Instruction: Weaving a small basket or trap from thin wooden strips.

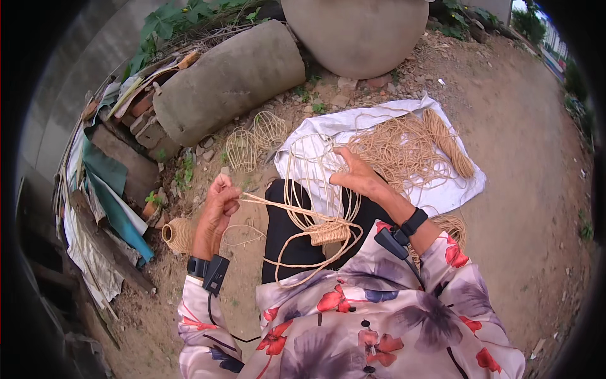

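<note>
My left hand (224, 203), at centre left, is closed on a strand of tan cord (265, 202) stretched toward a pale wire frame (300, 180) over my black-trousered lap. Woven tan cord (329, 234) covers the frame's near end, with loose loops hanging around it. My right hand (353, 174) is at the frame's right side, thumb and forefinger apart against the wires; its other fingers are partly hidden. Behind it, a white sack (454, 183) bears tangled cord (391, 148) and a long hank (448, 142).
Two bare frames (241, 150) lie beyond, and a woven vessel (180, 235) lies left of me. A concrete pipe (227, 82), large round grey object (353, 35), bricks and sheeting (110, 183) edge the dirt ground (517, 189). More coiled cord (451, 224) sits by my right arm.
</note>
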Motion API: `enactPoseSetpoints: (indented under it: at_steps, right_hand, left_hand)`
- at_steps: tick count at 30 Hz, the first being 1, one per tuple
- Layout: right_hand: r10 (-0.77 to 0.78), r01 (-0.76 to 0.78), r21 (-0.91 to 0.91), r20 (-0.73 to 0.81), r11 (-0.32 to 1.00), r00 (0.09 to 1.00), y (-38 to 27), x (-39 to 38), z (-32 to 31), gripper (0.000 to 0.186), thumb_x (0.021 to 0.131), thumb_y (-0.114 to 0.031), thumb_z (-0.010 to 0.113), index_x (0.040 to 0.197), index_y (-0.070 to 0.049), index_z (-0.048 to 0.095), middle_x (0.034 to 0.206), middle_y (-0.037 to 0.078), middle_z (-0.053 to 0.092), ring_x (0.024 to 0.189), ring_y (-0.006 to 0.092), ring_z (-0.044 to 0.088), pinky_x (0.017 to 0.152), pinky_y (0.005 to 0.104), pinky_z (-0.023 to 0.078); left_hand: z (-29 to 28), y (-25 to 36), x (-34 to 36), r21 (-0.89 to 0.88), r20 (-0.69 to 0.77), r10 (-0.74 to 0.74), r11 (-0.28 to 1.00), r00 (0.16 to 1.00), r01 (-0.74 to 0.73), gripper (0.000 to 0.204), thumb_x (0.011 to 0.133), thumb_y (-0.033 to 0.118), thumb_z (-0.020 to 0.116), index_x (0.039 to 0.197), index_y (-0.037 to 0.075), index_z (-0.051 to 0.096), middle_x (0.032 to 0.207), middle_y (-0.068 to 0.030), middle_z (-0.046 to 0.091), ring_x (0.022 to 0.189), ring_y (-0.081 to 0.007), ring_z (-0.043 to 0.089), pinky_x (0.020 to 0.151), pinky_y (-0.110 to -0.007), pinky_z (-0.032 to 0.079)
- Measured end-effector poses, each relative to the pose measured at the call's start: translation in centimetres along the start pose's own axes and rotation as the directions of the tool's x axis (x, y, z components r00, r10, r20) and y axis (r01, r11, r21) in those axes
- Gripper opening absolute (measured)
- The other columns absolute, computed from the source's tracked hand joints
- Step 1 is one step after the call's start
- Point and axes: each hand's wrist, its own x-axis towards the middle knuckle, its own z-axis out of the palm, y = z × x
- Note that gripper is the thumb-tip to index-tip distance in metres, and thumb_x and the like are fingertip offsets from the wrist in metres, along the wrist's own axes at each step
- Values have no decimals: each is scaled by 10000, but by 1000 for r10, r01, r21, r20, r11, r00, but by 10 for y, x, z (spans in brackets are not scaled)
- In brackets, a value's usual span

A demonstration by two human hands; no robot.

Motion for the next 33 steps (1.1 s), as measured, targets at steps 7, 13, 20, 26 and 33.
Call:
enactPoseSetpoints:
  at_steps: [7, 13, 20, 26, 33]
  right_hand:
    - [17, -55, 209, 179, 976, 984, -8, -6, -15, 857, 695, -386, 697, 1426, -65, 388, 1375, 306, 443, 1315, 386, 421, 1058, 390, 366]
    - [119, -122, 28, 65, 992, 991, 3, -3, -9, 890, 701, -462, 673, 1427, -40, 377, 1363, 326, 440, 1294, 407, 434, 1054, 403, 371]
    - [103, -114, 140, 83, 984, 991, -4, -6, -2, 883, 704, -460, 664, 1423, -32, 379, 1358, 333, 442, 1284, 418, 441, 1058, 412, 367]
    - [85, -86, 59, 24, 995, 996, 5, 3, 6, 833, 733, -410, 667, 1407, -9, 388, 1331, 256, 493, 1207, 335, 501, 919, 390, 462]
    - [145, -152, 141, 61, 978, 988, 6, 10, -1, 843, 709, -418, 676, 1395, -23, 385, 1233, 245, 533, 935, 269, 578, 617, 335, 482]
  left_hand:
    - [-327, 108, -99, 107, -857, 283, 916, 432, -387, 112, 863, 51, 599, 823, 109, 512, 651, 5, 450, 448, -72, 314, 394, -251, 251]
    - [-243, 79, -77, 605, -641, 387, 786, 663, 126, 315, 861, 172, 636, 1161, 81, 600, 694, 34, 558, 455, -29, 403, 382, -220, 273]
    - [81, -2, -33, 934, 144, 204, 296, 968, -202, 400, 866, 387, 693, 1107, 69, 659, 723, -93, 625, 623, -231, 595, 596, -358, 470]
    - [97, -28, -29, 832, 450, 282, 213, 847, -512, 209, 913, 249, 636, 934, 41, 641, 681, -155, 583, 658, -346, 593, 585, -414, 449]
    - [-14, -5, -53, 945, 323, 401, -179, 857, -273, 200, 928, 194, 605, 815, 36, 560, 705, -149, 571, 633, -330, 596, 555, -413, 455]
